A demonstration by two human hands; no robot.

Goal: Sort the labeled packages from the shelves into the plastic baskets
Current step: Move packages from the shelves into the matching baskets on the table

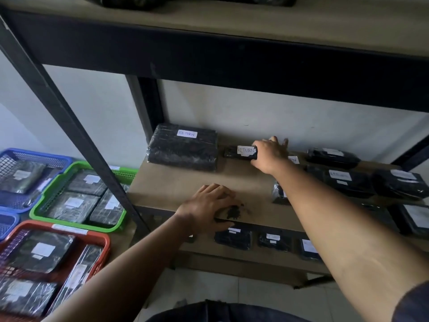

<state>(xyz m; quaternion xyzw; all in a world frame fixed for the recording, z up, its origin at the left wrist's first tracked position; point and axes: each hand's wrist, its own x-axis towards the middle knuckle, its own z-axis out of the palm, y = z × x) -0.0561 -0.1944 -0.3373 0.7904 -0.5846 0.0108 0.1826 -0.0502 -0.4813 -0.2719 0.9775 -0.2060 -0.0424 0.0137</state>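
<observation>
My right hand (269,155) reaches to the back of the middle shelf (176,182) and grips the right end of a small black package (236,152) with a white label reading RETURN. To its left lies a larger black wrapped package (183,147), also labelled RETURN. My left hand (209,205) rests palm down on the shelf's front edge and holds nothing. On the floor at left, a green basket (38,209), a red basket (104,239) and a blue basket (34,154) each hold labelled black packages.
More black labelled packages lie on the shelf's right side (348,180) and on the lower shelf (233,238). A black upright post (69,126) stands between the shelf and the baskets. The upper shelf beam (232,61) hangs close overhead.
</observation>
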